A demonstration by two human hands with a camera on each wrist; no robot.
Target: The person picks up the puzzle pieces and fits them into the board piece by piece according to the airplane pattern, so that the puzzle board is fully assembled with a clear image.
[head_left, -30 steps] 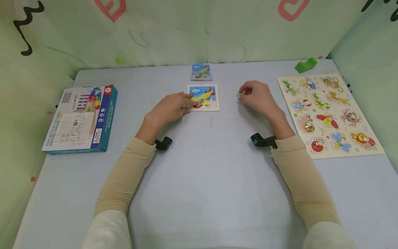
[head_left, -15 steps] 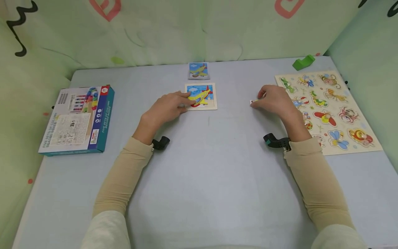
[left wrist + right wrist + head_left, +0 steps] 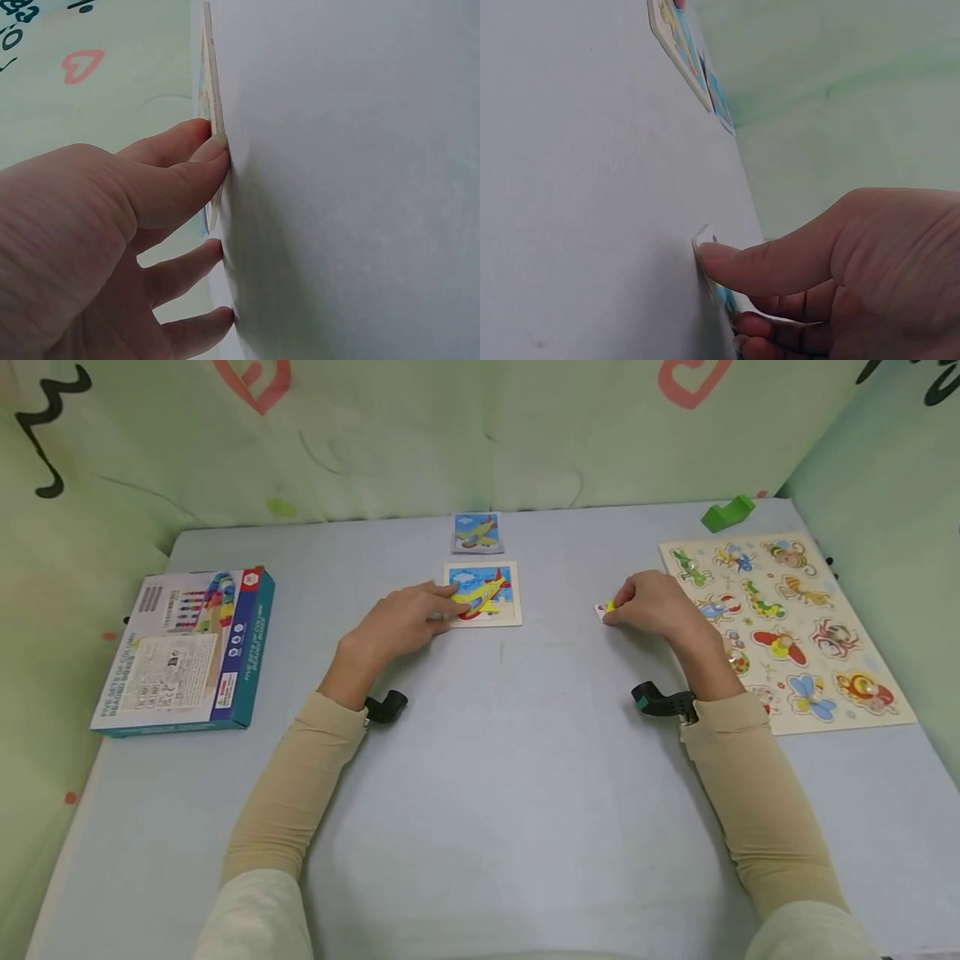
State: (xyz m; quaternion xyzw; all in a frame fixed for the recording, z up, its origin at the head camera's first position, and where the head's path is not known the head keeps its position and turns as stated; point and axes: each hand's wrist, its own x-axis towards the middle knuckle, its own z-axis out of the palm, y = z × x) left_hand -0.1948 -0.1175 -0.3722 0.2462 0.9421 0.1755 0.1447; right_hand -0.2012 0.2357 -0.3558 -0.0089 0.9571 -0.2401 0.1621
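A small wooden jigsaw puzzle [image 3: 507,614] with a yellow airplane on blue sky lies at the table's far middle. My left hand [image 3: 397,620] holds its near left corner. In the left wrist view, the thumb [image 3: 217,148] meets the puzzle's edge, the index finger lies over its face and other fingertips rest on the table. To the right, my right hand [image 3: 651,602] pinches a small puzzle piece [image 3: 601,610] with white and yellow on it. The right wrist view shows the thumb [image 3: 720,253] on the piece's face, close to the tabletop; the piece's far part is hidden by the fingers.
Behind the puzzle lies a small airplane picture card [image 3: 477,533]. A flat toy box [image 3: 180,652] sits at the left. At the right, partly under my right forearm in view, lies an insect peg puzzle board [image 3: 847,693], with a green block [image 3: 727,514] behind it.
My right hand has moved right from beside the puzzle and now pinches a small piece, which shows more than half a second ago. The left hand stays at the puzzle's corner.
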